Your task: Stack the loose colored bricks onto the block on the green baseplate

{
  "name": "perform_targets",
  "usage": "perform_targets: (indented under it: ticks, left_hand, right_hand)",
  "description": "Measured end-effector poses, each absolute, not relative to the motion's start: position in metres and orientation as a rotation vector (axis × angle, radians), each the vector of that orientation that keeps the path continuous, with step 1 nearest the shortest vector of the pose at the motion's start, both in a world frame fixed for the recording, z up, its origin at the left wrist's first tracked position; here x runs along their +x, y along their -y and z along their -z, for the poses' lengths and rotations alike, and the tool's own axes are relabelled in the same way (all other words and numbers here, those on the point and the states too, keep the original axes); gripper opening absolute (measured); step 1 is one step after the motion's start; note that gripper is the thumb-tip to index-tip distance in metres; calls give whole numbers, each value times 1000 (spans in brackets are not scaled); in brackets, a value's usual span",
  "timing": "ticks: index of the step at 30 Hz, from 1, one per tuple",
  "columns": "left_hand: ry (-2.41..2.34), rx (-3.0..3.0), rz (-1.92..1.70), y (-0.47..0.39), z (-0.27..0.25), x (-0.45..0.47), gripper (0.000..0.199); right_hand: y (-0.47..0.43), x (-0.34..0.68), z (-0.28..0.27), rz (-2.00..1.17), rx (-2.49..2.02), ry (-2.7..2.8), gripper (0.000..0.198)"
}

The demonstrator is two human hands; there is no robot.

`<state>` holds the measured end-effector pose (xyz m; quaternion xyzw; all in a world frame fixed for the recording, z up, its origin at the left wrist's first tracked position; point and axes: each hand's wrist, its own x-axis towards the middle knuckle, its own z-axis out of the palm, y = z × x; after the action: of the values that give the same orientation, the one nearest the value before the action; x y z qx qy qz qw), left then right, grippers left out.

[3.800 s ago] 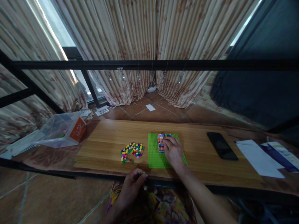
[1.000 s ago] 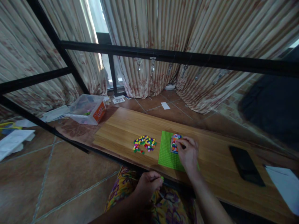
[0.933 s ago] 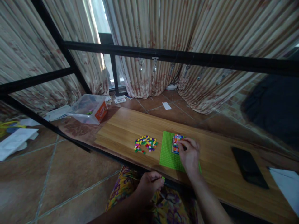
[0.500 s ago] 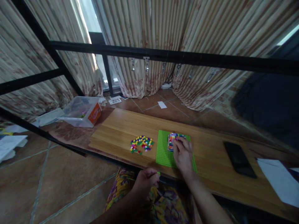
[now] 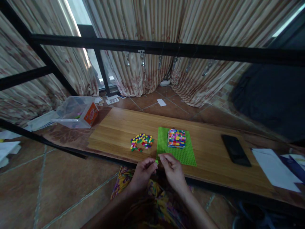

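My left hand (image 5: pixel 143 171) is closed in a pinch on a small lime-green toy brick (image 5: pixel 156 162), just off the near edge of the board. Right beside it, my right hand (image 5: pixel 172 168) has its thumb and fingers drawn together; what they hold, if anything, is too small to make out. Beyond my right hand lies a green studded baseplate (image 5: pixel 164 140). On its far part stands a block built of many-coloured toy bricks (image 5: pixel 176 138). Left of the baseplate, loose small bricks (image 5: pixel 143 140) are spread in a curved pile on the wooden board (image 5: pixel 119 127).
A black phone (image 5: pixel 235 150) lies on the board at the right, with white paper (image 5: pixel 274 167) past it. At the far left stands a clear plastic box (image 5: pixel 73 113) with an orange label and a few pieces inside. A black metal bar (image 5: pixel 152 46) crosses before the curtains.
My right hand has left the brick block and come back toward me, next to my left hand. The block is now uncovered. My left hand keeps the green brick, and the view has shifted slightly.
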<state>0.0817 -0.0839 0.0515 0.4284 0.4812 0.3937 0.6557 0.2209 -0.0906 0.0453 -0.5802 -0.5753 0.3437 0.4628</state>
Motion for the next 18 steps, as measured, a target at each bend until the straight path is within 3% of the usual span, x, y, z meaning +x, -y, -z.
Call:
perform_targets:
  ticks: [11, 18]
  left_hand:
    - [-1082, 1134, -923, 83, -53, 79, 24]
    - [-1112, 1150, -902, 82, -57, 84, 23]
  right_hand:
    - [99, 208, -50, -1196, -1311, 984, 22]
    - [102, 214, -46, -1025, -1356, 1240, 22]
